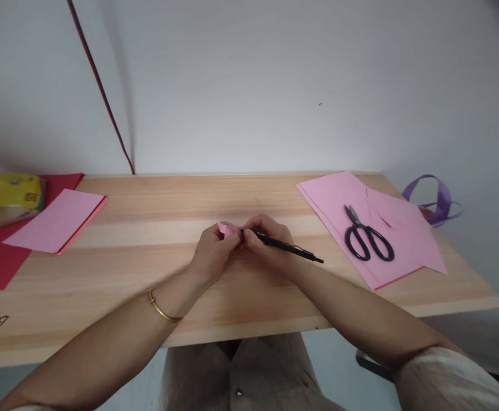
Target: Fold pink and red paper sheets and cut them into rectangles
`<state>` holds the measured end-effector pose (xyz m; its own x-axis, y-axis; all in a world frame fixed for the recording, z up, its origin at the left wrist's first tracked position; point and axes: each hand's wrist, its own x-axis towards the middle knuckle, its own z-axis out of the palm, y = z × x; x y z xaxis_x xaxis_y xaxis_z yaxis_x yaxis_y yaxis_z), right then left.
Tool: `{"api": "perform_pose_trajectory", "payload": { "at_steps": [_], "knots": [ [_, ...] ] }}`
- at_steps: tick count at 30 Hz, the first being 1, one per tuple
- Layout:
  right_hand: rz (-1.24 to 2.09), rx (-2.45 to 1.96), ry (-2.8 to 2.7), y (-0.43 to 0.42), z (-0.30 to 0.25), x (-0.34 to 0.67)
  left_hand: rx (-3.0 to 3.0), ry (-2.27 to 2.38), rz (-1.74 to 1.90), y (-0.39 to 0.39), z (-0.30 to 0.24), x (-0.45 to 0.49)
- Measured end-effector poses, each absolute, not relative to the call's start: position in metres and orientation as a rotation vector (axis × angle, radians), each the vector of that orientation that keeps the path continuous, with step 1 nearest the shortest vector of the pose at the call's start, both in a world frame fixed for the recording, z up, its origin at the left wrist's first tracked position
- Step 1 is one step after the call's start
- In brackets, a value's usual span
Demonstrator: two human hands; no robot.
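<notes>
Your left hand pinches a small pink paper. Your right hand holds a black pen, its tip hidden. To your right, black scissors lie on big pink sheets on the table, with a purple ribbon just beside.

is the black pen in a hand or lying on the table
Held: the right hand grips the black pen near one end, its other end jutting out to the right.
</notes>
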<state>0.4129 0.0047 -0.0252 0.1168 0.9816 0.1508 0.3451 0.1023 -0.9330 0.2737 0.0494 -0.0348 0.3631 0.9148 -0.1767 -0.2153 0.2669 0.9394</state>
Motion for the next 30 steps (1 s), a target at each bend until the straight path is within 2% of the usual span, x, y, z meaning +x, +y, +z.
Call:
{"api": "perform_pose_trajectory", "payload": {
  "at_steps": [14, 30],
  "knots": [
    [0.86, -1.301, -1.328, 0.007, -0.033, 0.414, 0.857, 0.788, 0.878, 0.054, -0.034, 0.274],
    [0.839, -1.365, -1.363, 0.008, -0.036, 0.414, 0.897, 0.814, 0.901, 0.052, -0.035, 0.274]
  ]
}}
